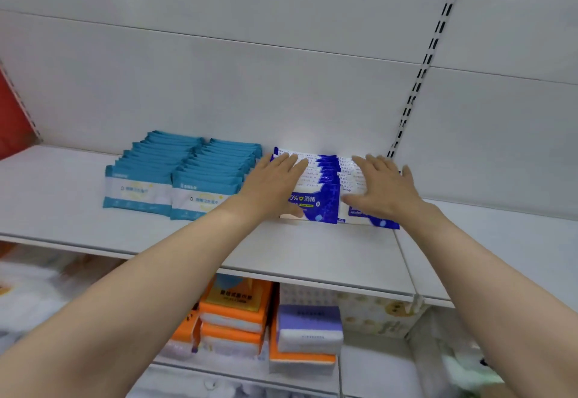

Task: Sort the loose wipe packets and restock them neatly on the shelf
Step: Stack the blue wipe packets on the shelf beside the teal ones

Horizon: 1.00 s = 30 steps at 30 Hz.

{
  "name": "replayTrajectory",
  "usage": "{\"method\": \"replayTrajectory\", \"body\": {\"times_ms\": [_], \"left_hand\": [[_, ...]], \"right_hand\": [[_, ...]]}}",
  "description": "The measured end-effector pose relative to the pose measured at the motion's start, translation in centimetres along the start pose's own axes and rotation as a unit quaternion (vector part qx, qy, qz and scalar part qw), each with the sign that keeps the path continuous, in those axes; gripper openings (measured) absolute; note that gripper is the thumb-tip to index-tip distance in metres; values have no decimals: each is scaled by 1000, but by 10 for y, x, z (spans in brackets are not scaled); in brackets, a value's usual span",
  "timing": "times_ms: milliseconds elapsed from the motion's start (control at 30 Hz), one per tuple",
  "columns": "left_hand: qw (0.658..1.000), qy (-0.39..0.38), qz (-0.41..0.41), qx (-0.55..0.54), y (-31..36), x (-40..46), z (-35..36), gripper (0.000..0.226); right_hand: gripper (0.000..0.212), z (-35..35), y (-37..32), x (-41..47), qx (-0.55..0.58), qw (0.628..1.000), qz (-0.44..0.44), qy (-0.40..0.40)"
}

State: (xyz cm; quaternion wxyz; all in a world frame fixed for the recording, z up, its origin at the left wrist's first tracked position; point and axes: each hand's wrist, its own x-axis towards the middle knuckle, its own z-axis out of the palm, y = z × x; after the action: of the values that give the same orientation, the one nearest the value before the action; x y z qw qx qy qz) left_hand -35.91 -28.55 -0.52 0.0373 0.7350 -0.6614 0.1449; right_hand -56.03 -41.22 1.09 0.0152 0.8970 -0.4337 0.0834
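Note:
Two rows of teal wipe packets [175, 175] lie overlapped on the white shelf [312, 250], left of centre. To their right lie two rows of dark blue and white wipe packets [325, 197]. My left hand [275, 185] rests flat on the left blue row with straight fingers, its thumb at the front packet's lower edge. My right hand [384, 188] presses flat on the right blue row, fingers spread. Both hands cover much of those rows.
The shelf's back panel and a slotted upright [419, 78] stand behind the packets. Below the shelf sit orange tissue packs [234, 307], a purple pack [308, 325] and a patterned box [375, 313]. A red panel [12, 116] is at the far left.

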Motion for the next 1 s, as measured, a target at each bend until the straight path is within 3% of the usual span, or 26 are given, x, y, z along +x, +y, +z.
{"method": "replayTrajectory", "body": {"times_ms": [233, 400, 633, 1000], "left_hand": [[999, 8, -30, 8, -101, -49, -19, 102], [999, -14, -50, 6, -186, -95, -21, 106], [995, -101, -21, -10, -261, -125, -1, 118], [994, -81, 62, -33, -263, -112, 28, 119]], "right_hand": [[84, -12, -112, 14, 27, 993, -103, 55], [93, 2, -210, 17, 35, 986, -164, 21], [110, 23, -263, 15, -5, 990, -117, -75], [115, 37, -273, 8, 1, 997, -59, -54]]}}
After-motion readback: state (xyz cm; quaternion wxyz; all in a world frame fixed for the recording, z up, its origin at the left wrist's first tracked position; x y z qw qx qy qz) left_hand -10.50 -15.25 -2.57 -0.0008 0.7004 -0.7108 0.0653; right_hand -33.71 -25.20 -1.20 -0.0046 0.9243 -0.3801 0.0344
